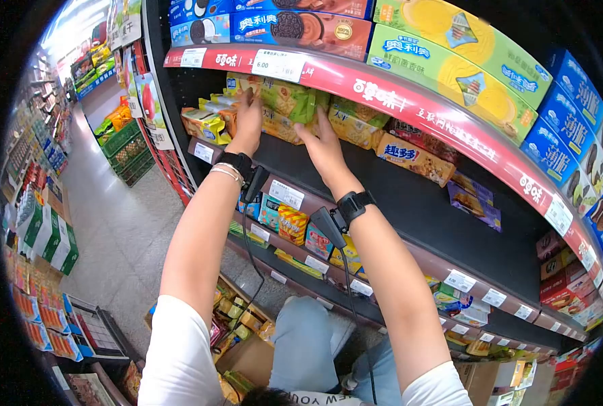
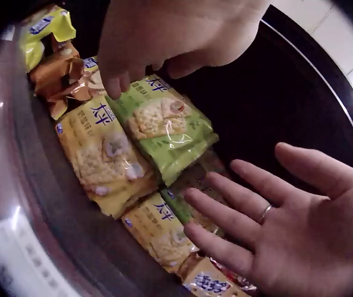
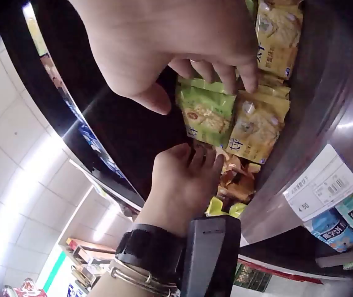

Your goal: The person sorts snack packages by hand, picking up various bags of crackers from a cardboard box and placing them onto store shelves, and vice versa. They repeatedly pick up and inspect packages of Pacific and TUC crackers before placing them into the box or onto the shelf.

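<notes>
On the middle shelf, a green cracker pack (image 1: 300, 105) lies on several yellow and green ones, with a yellow cracker pack (image 2: 102, 154) beside it toward the shelf front. My left hand (image 1: 248, 125) is at the green pack's left end, its fingers bent down over that end in the left wrist view. Around the opposite end is my right hand (image 1: 325, 142); in the left wrist view its fingers are spread and its palm faces the packs. Nothing is gripped in that hand. Both wrists wear black straps with small cameras.
Orange and yellow snack packs (image 1: 203, 125) lie left of the crackers. To the right are a cookie pack (image 1: 416, 159) and purple packs (image 1: 474, 203). A red shelf edge (image 1: 355, 78) with Oreo boxes (image 1: 301, 28) overhangs the hands. Below stands an open carton (image 1: 254, 358) of packs.
</notes>
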Demonstrator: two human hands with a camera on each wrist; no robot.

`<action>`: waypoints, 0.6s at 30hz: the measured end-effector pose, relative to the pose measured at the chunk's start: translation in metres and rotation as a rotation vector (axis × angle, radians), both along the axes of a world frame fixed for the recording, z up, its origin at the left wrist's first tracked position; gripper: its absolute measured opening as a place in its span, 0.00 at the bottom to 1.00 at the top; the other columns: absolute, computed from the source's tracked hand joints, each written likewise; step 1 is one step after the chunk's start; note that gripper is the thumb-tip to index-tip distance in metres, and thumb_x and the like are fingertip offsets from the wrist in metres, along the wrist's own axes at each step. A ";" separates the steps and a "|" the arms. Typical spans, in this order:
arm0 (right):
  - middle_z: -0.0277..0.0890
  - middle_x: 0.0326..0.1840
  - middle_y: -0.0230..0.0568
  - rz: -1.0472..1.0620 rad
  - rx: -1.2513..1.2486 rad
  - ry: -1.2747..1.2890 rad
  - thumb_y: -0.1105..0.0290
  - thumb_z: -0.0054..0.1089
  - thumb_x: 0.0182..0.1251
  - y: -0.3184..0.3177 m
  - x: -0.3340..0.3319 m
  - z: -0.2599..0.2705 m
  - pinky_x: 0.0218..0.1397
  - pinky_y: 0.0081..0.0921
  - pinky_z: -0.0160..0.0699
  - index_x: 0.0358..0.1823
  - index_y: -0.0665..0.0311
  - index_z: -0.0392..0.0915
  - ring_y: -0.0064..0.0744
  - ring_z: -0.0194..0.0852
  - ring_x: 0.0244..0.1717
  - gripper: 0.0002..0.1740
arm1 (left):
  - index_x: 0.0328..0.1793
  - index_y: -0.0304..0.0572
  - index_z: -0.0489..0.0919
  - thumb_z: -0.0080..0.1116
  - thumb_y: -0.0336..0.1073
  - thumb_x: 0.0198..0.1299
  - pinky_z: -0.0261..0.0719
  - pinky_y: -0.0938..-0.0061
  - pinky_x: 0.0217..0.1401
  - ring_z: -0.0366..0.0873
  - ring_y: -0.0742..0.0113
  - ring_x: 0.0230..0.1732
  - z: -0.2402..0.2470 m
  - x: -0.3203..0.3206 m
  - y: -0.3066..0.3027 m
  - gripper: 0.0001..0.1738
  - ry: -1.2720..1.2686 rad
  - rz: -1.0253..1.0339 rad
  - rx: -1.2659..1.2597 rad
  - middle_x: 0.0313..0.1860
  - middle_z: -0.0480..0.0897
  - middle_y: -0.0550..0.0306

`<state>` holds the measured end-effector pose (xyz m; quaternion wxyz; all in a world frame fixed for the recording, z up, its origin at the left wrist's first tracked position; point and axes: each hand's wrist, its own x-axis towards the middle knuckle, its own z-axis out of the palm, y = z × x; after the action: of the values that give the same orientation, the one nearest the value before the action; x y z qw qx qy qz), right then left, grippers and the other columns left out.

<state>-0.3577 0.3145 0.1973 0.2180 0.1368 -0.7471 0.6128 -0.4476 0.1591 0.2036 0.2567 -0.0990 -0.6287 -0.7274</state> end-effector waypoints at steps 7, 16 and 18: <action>0.43 0.75 0.55 0.115 0.058 -0.078 0.48 0.54 0.63 -0.002 -0.007 0.010 0.74 0.28 0.38 0.72 0.73 0.43 0.42 0.36 0.77 0.48 | 0.70 0.27 0.56 0.43 0.25 0.50 0.63 0.73 0.60 0.64 0.56 0.63 0.003 -0.035 -0.004 0.36 0.046 -0.067 -0.026 0.66 0.65 0.43; 0.44 0.75 0.52 0.132 -0.045 -0.008 0.46 0.48 0.67 -0.006 -0.009 0.005 0.74 0.27 0.37 0.72 0.74 0.44 0.38 0.37 0.76 0.46 | 0.66 0.29 0.63 0.42 0.20 0.48 0.69 0.78 0.44 0.72 0.67 0.45 0.005 -0.013 0.000 0.33 0.036 -0.084 -0.034 0.54 0.74 0.51; 0.47 0.72 0.64 0.058 -0.053 0.036 0.41 0.50 0.63 -0.006 -0.006 0.003 0.73 0.29 0.42 0.71 0.78 0.42 0.46 0.42 0.75 0.53 | 0.64 0.29 0.66 0.43 0.21 0.48 0.69 0.78 0.46 0.72 0.66 0.46 0.011 0.007 0.001 0.31 0.050 -0.134 0.015 0.53 0.75 0.51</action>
<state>-0.3633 0.3082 0.2006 0.2170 0.1635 -0.7224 0.6358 -0.4410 0.1603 0.2143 0.2236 -0.1571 -0.6087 -0.7448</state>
